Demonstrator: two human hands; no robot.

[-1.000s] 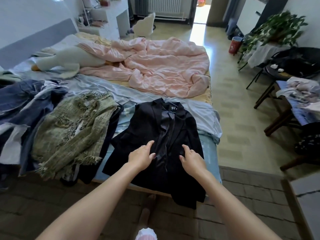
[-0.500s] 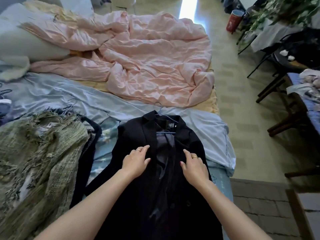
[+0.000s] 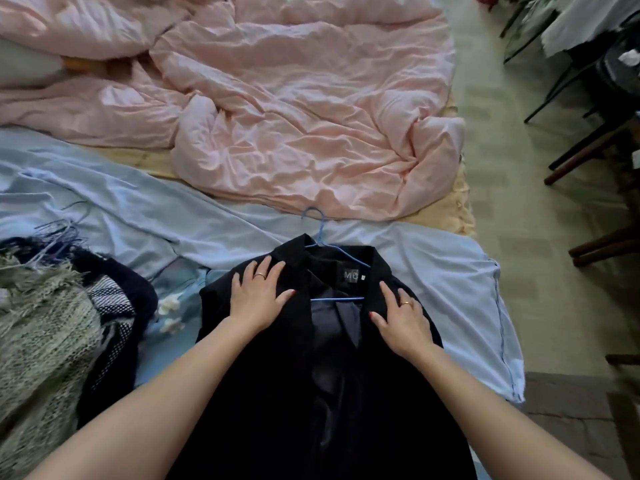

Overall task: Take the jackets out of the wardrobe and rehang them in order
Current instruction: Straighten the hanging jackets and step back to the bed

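Pressing flat, open hands, left (image 3: 258,295) and right (image 3: 401,318), on the black hangered jacket (image 3: 311,393) at the bed's (image 3: 450,278) near edge, rehanging apparently remains.

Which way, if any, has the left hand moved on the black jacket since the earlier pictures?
Yes. The left hand has slid up the black jacket towards its collar label.

Both bare forearms reach forward from the bottom corners, converging toward the middle; the left hand (image 3: 258,295) lies palm down with straight fingers spread, a thin gold ring on one finger, thumb angled inward; the right hand (image 3: 401,315) lies palm down too, fingers straight and slightly parted, likewise wearing a gold ring; both press flat on dark cloth.
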